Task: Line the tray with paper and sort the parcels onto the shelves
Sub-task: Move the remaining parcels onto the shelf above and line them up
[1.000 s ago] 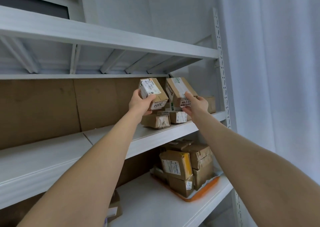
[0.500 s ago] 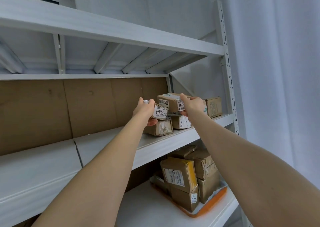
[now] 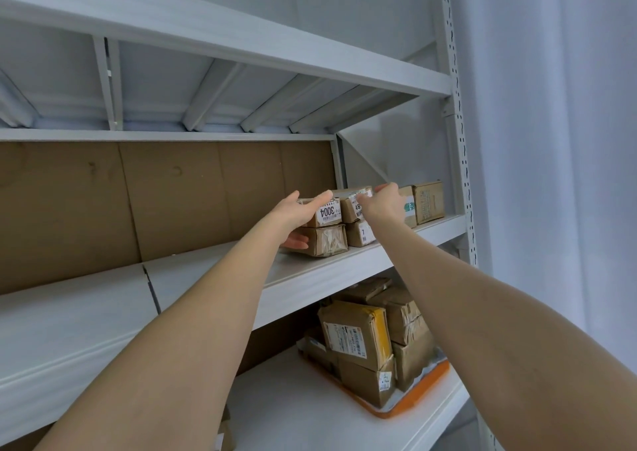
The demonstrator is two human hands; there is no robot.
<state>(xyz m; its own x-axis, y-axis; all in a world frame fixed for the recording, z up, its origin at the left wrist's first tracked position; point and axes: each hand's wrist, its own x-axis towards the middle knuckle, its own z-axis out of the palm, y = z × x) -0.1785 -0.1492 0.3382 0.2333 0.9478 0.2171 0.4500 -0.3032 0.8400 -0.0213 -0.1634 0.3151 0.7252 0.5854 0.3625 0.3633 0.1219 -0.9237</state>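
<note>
**Grips steady two small parcels on the upper stack**

Left grip [image 3: 300, 211] lays straight fingers flat across the top of the small brown cardboard parcel with the white "3004" label [image 3: 327, 213]. Its thumb spreads down beside the taped brown parcel [image 3: 327, 242] underneath, so it presses rather than clasps.

Right grip [image 3: 382, 206] reaches over the neighbouring brown cardboard parcel marked "48" [image 3: 348, 209]. Its back hides the fingers, so I cannot tell whether they clasp the box or only rest on it.

Both parcels form a second layer on the white metal shelf [image 3: 310, 285], touching each other between the two grips. Upright brown boxes [image 3: 427, 202] stand just right of the right grip. Well below both grips, the orange plastic tray [image 3: 417, 400], with white paper showing at its rim, carries more stacked parcels [image 3: 358, 333].

These boxes look light and stiff, with slick tape and glossy labels. They are probably best taken across the short sides on bare card, thumb under an edge. A careless nudge could slide the top layer off.
</note>
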